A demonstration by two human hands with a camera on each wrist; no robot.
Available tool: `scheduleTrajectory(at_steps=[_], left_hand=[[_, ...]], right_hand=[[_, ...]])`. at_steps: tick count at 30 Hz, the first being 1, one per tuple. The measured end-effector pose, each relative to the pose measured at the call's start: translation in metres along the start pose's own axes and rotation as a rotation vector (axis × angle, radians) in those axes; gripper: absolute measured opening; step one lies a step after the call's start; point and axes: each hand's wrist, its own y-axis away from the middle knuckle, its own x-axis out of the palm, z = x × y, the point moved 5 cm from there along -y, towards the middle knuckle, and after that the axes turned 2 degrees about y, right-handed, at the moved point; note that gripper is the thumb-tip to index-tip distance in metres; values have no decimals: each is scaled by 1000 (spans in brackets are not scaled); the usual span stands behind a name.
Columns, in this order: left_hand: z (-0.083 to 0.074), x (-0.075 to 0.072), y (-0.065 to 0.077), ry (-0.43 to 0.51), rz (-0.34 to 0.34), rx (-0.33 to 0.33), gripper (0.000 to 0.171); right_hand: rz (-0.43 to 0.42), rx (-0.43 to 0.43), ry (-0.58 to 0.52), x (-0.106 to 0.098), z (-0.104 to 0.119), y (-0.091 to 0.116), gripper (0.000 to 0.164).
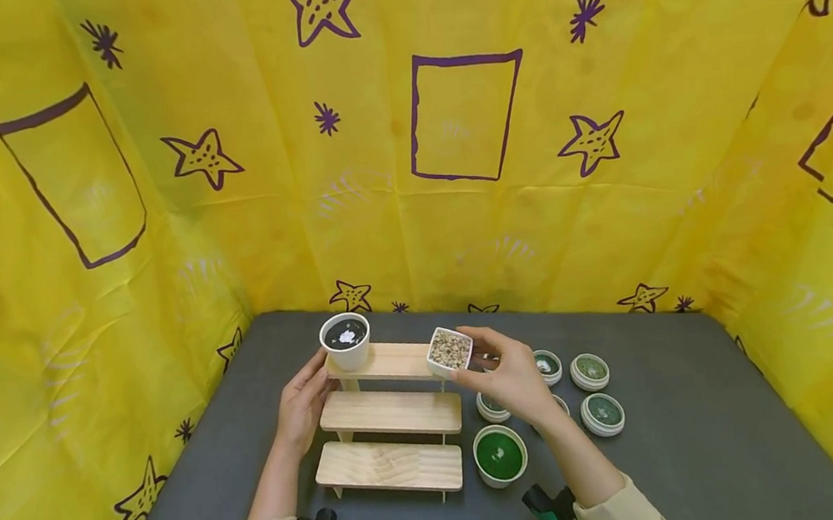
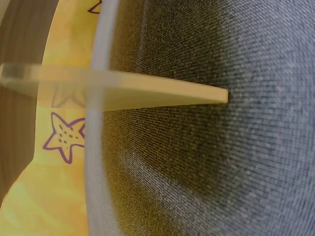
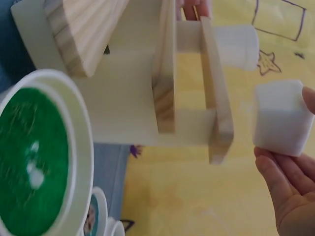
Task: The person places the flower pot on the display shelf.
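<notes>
A three-step wooden shelf stand (image 1: pixel 389 412) stands on the dark table, its left end held near the top step by my left hand (image 1: pixel 305 400). On the left of that top step sits a round white pot (image 1: pixel 347 352) with dark filling and a pale patch. Between thumb and fingers, my right hand (image 1: pixel 506 373) holds a small square white pot (image 1: pixel 449 350) of pale gravel at the right end of the top step. In the right wrist view this pot (image 3: pixel 279 118) shows apart from the step's edge, with the right fingers (image 3: pixel 278 177) against its side.
Right of the stand is a white cup with green filling (image 1: pixel 499 455). Several small white round jars, including one with green contents (image 1: pixel 602 414), stand beyond it, partly behind my right forearm. Yellow patterned cloth (image 1: pixel 474 229) walls the table at the back and sides.
</notes>
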Motion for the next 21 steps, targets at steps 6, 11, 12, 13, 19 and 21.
scheduleTrajectory(at_steps=[6, 11, 12, 13, 19, 21], left_hand=[[-1, 0, 0, -13, 7, 12, 41], [-1, 0, 0, -11, 8, 13, 41], [-1, 1, 0, -8, 9, 15, 40], [-1, 0, 0, -4, 9, 15, 38], [0, 0, 0, 6, 6, 14, 35], [0, 0, 0, 8, 6, 14, 35]], right_hand=[[-10, -27, -16, 21, 8, -15, 62], [24, -30, -38, 36, 12, -27, 60], [31, -25, -41, 39, 12, -30, 59], [36, -20, -44, 41, 12, -32, 58], [65, 14, -65, 49, 14, -39, 56], [75, 23, -72, 52, 15, -41, 58]])
